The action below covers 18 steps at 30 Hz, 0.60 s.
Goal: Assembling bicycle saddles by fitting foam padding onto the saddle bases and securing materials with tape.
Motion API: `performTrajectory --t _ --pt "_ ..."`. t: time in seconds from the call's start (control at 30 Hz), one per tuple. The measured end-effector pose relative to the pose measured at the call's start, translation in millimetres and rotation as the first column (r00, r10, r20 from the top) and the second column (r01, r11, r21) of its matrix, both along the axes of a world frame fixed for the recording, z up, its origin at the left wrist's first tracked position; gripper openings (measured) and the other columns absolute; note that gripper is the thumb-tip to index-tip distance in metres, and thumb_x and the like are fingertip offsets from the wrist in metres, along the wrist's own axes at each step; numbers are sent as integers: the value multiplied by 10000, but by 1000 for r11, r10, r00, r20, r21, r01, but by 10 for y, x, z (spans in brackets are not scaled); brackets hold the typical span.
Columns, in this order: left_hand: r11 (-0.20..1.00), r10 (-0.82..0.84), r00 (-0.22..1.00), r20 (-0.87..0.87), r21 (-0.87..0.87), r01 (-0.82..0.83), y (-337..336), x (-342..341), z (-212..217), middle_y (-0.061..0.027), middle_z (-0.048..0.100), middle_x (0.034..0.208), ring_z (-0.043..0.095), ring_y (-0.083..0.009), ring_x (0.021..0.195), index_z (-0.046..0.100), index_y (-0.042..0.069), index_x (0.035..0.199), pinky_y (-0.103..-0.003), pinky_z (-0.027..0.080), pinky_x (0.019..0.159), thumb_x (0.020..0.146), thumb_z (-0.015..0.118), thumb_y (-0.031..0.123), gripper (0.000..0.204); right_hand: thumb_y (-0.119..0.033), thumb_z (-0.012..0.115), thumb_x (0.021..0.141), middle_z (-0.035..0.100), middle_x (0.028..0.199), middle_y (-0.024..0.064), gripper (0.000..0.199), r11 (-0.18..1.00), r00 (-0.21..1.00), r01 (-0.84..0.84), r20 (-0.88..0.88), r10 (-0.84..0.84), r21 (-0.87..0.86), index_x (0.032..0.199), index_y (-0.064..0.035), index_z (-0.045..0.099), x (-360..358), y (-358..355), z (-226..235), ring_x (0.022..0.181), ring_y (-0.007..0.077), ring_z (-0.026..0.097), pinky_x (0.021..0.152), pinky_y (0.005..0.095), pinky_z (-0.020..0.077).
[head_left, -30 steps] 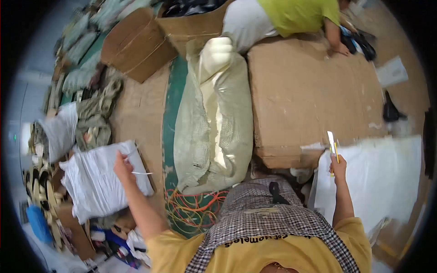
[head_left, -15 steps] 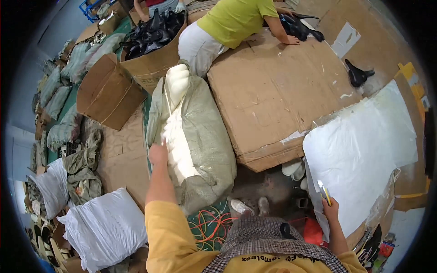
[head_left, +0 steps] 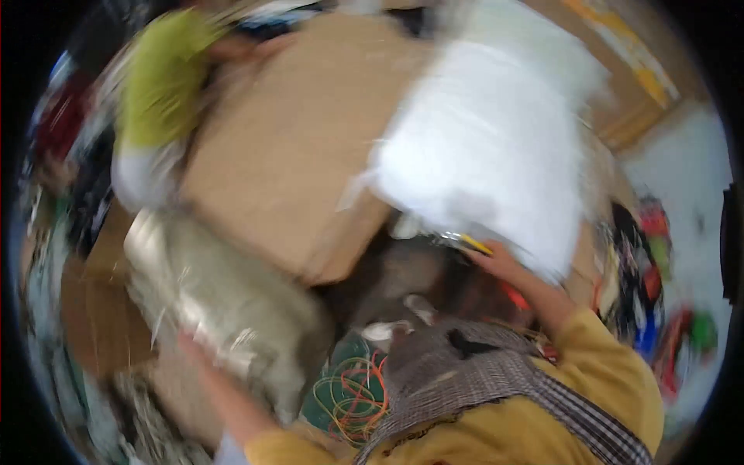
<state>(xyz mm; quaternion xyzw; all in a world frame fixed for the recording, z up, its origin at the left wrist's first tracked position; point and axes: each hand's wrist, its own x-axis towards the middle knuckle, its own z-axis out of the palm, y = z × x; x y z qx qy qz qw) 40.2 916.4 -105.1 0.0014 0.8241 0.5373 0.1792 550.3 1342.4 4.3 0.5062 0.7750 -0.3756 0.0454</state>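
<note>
Right hand is closed round 1 knife. Left hand, sack beside it, is too blurred to tell opening or hold.

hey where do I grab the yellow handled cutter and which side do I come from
Take the yellow handle, coming from the lower right, where the right-hand grip holds it now. It's a slim bar slanting up-left, and the pale, blurred blade end points away from that side, so that approach looks safest.
</note>
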Motion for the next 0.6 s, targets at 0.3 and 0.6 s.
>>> performTrajectory --t 0.3,0.6 --pt "582 -789 562 -247 -593 556 2464 364 1219 -139 610 956 597 -287 874 595 30 961 -400 487 743 853 457 223 260 -302 612 761 549 630 98 293 798 792 594 -245 -560 97 841 -32 530 1431 671 -145 540 201 557 499 357 448" --pt "135 -852 486 -195 -979 -156 732 1076 3936 -122 588 1028 589 -297 897 549 28 1009 -442 487 784 851 490 204 244 -267 576 741 603 714 141 291 447 557 791 -190 -809 418 893 -18 597 3491 2356 111 642 248 589 578 395 461"
